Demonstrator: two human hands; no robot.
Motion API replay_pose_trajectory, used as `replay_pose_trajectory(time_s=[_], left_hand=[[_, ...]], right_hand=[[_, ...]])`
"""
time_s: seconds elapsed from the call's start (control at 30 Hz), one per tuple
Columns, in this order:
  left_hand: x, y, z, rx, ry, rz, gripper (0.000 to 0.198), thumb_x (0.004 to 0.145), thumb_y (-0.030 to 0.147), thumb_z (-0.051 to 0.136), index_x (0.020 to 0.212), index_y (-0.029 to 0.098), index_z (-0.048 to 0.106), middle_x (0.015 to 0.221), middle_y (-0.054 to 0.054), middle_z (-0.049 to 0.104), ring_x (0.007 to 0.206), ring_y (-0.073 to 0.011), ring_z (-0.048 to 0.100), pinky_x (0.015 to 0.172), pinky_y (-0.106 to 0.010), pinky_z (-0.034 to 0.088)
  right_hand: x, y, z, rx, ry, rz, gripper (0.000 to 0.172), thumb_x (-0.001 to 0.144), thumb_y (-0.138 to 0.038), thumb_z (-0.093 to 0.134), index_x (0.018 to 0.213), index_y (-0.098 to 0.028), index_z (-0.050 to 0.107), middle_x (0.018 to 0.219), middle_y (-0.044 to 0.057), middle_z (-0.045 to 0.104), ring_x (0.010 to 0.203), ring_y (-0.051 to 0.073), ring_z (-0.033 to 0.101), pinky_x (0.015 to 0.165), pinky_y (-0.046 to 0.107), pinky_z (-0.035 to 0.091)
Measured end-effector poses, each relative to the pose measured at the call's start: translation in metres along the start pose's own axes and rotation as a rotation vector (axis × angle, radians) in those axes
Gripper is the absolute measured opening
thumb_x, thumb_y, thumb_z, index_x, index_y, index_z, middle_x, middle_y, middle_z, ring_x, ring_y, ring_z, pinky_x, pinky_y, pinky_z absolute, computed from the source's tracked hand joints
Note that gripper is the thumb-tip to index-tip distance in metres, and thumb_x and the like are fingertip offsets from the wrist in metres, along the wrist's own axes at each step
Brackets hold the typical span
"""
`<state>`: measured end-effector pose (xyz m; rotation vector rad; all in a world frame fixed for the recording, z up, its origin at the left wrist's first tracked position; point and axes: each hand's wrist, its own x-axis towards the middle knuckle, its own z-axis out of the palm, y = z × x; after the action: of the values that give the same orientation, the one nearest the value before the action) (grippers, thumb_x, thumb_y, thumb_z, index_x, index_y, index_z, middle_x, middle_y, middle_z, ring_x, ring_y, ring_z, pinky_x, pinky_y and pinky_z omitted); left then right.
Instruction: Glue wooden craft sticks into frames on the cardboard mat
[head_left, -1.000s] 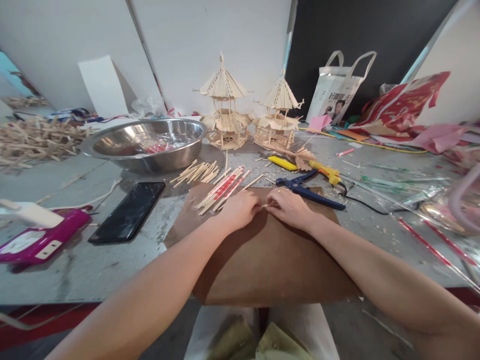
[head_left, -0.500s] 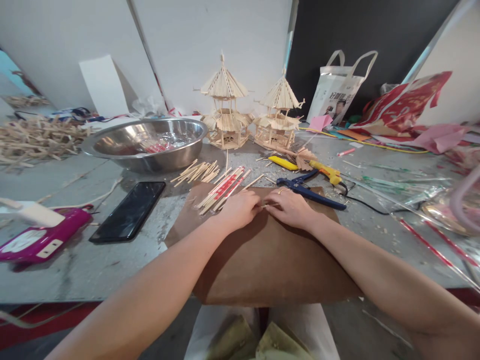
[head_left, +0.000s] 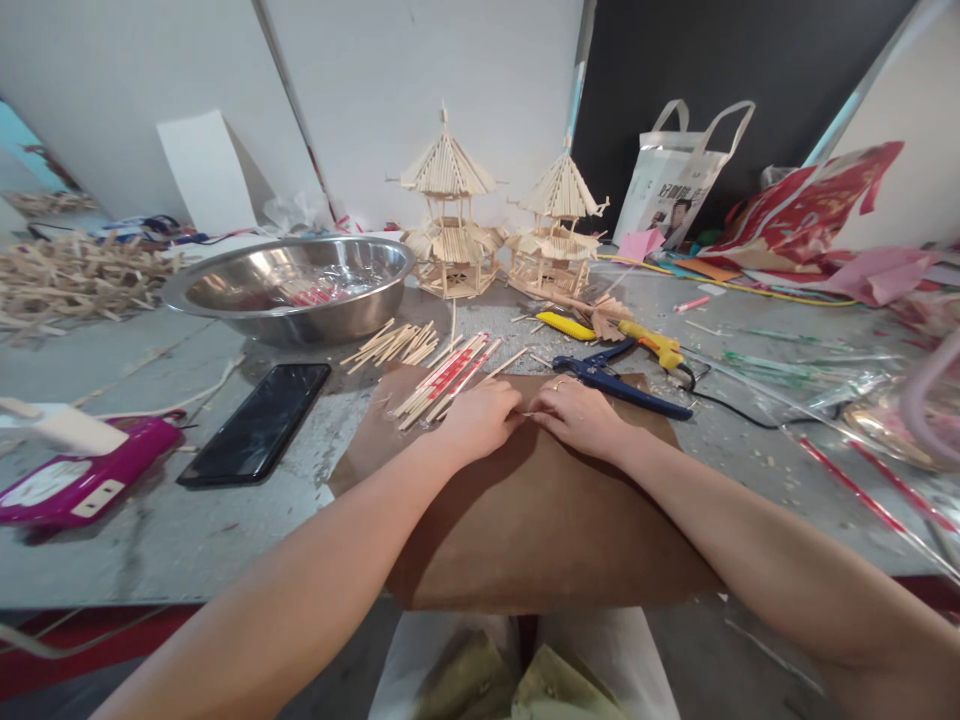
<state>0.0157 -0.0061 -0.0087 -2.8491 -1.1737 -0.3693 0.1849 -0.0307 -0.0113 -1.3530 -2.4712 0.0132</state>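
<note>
- Left hand (head_left: 480,415) and right hand (head_left: 581,415) meet knuckle to knuckle over the far half of the flat brown cardboard sheet (head_left: 525,510); both are curled closed, fingertips pinched on one thin pale wooden stick (head_left: 530,411).
- The stick's long axis runs left-right, bridging the small gap between the hands; only a short stretch shows. Neither hand is nearer, each has an end.
- The bundle of pale sticks with red-printed wrappers (head_left: 450,375) lies just beyond the left hand, pointing away and to the right, partly on the cardboard.
- Blue-handled cutters (head_left: 619,385) lie just beyond the right hand, with the yellow glue gun (head_left: 651,343) behind them.
- The round steel bowl (head_left: 225,300), far left on the grey bench (head_left: 150,530), holds a few red-and-clear wrappers (head_left: 319,293); cannot tell what else.
- The black phone (head_left: 256,422) lies flat, well left of the hands.
</note>
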Motion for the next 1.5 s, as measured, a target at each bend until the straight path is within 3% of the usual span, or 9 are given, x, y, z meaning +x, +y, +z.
replay_pose_trajectory(time_s=[0.47, 0.67, 0.8, 1.03, 1.27, 1.5], left_hand=[[-0.0009, 0.0014, -0.001, 0.012, -0.037, 0.012, 0.021, 0.079, 0.031, 0.042, 0.077, 0.018, 0.058, 0.079, -0.003, 0.056, 0.082, -0.0163, 0.05, 0.069, -0.027, 0.039], [-0.0007, 0.003, -0.0023, 0.011, -0.02, -0.002, 0.018, 0.078, 0.03, 0.044, 0.077, 0.018, 0.058, 0.078, -0.002, 0.056, 0.081, -0.0162, 0.05, 0.067, -0.027, 0.039], [-0.0008, 0.0028, -0.0022, 0.015, -0.005, -0.008, 0.019, 0.078, 0.03, 0.043, 0.075, 0.018, 0.057, 0.077, -0.002, 0.056, 0.079, -0.0162, 0.05, 0.065, -0.027, 0.039], [-0.0009, 0.0016, 0.0, 0.017, 0.014, -0.004, 0.016, 0.077, 0.028, 0.045, 0.073, 0.017, 0.055, 0.076, -0.002, 0.056, 0.079, -0.0159, 0.05, 0.063, -0.026, 0.039], [-0.0009, 0.0031, -0.0023, 0.011, -0.001, -0.003, 0.014, 0.076, 0.027, 0.045, 0.072, 0.017, 0.055, 0.076, -0.002, 0.056, 0.079, -0.0157, 0.05, 0.064, -0.026, 0.038], [-0.001, 0.0013, -0.0023, 0.007, -0.001, -0.017, 0.017, 0.076, 0.031, 0.046, 0.074, 0.017, 0.055, 0.075, -0.003, 0.055, 0.077, -0.0163, 0.05, 0.063, -0.026, 0.038]], right_hand=[[0.0001, 0.0002, -0.0001, 0.032, 0.0, 0.006, 0.008, 0.077, -0.024, 0.048, 0.078, -0.018, 0.053, 0.081, 0.003, 0.058, 0.081, 0.016, 0.048, 0.07, 0.027, 0.037], [-0.0013, 0.0019, -0.0009, 0.06, 0.031, 0.025, 0.026, 0.073, -0.034, 0.053, 0.094, -0.018, 0.053, 0.098, 0.006, 0.056, 0.094, 0.018, 0.046, 0.076, 0.029, 0.038], [-0.0016, 0.0016, -0.0024, 0.07, -0.014, -0.003, 0.029, 0.073, -0.041, 0.051, 0.09, -0.018, 0.057, 0.094, 0.005, 0.057, 0.091, 0.018, 0.047, 0.076, 0.03, 0.038], [-0.0007, 0.0012, -0.0008, 0.019, -0.015, -0.028, 0.021, 0.081, -0.028, 0.041, 0.083, -0.018, 0.06, 0.092, 0.004, 0.059, 0.092, 0.016, 0.046, 0.079, 0.029, 0.037], [-0.0004, 0.0023, 0.0019, 0.03, 0.014, -0.032, 0.017, 0.079, -0.029, 0.046, 0.079, -0.017, 0.058, 0.085, 0.006, 0.058, 0.086, 0.016, 0.048, 0.075, 0.028, 0.038], [-0.0016, 0.0018, -0.0041, 0.123, -0.038, -0.042, 0.037, 0.075, -0.048, 0.044, 0.091, -0.018, 0.057, 0.088, 0.006, 0.059, 0.086, 0.018, 0.049, 0.075, 0.031, 0.039]])
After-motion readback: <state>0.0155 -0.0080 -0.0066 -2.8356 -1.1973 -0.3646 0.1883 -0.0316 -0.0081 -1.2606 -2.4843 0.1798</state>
